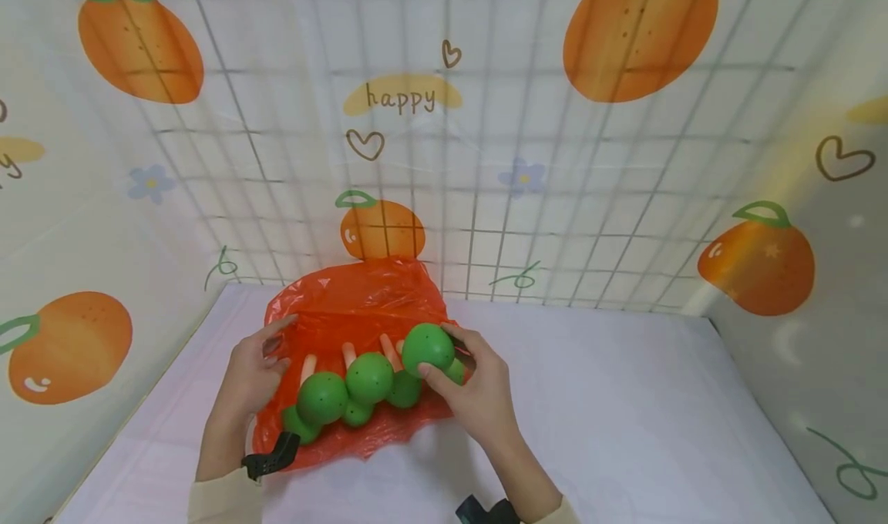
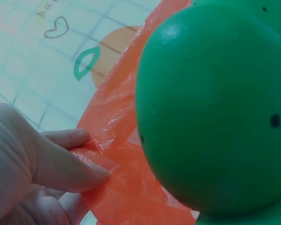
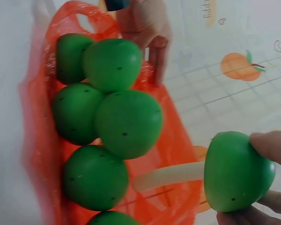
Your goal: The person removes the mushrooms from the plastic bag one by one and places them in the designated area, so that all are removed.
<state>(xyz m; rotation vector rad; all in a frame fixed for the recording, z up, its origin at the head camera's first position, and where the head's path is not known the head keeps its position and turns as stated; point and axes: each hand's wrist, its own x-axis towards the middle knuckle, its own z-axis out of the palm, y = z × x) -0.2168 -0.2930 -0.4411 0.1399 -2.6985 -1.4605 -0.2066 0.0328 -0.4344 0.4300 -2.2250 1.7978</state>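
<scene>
My right hand (image 1: 488, 393) grips the green cap of a toy mushroom (image 1: 426, 347), thumb on one side and fingers on the other. In the right wrist view its pale stem (image 3: 171, 176) points sideways, over a red plastic bag (image 1: 354, 289). At the bag's left edge, my left hand (image 1: 251, 374) pinches the thin plastic between thumb (image 2: 79, 171) and fingers. Several more green mushrooms (image 1: 322, 398) with small black dots lie on the bag in two rough rows, pale stems toward the back. One large green cap (image 2: 210, 112) fills much of the left wrist view.
The bag lies on a white-covered table (image 1: 610, 408), toward its left and back. Behind stands a wire grid (image 1: 527, 239) covered by a sheet printed with oranges. Similar printed sheets hang at both sides. Each wrist wears a black strap (image 1: 272, 456).
</scene>
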